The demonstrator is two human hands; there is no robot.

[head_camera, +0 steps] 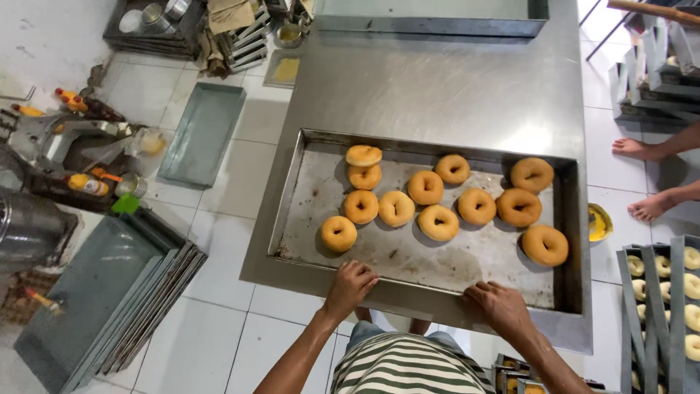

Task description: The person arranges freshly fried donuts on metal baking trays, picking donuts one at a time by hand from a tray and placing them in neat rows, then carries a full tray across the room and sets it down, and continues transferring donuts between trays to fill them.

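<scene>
Resting on steel table (437, 87), large baking tray (423, 263) holds eleven golden doughnuts (437, 222), one stacked atop another. Left hand (350, 286) and right hand (499, 306) set well apart, fingers curled over tray's near rim, gripping it. White tiled floor (211, 335) around; stack of empty trays (109, 299) left; another person's bare feet (645, 179) right.

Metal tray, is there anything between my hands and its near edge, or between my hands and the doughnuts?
Nothing visible. The left hand and right hand already rest on the near rim of the metal tray. Only bare tray floor lies between them and the nearest doughnut.
</scene>
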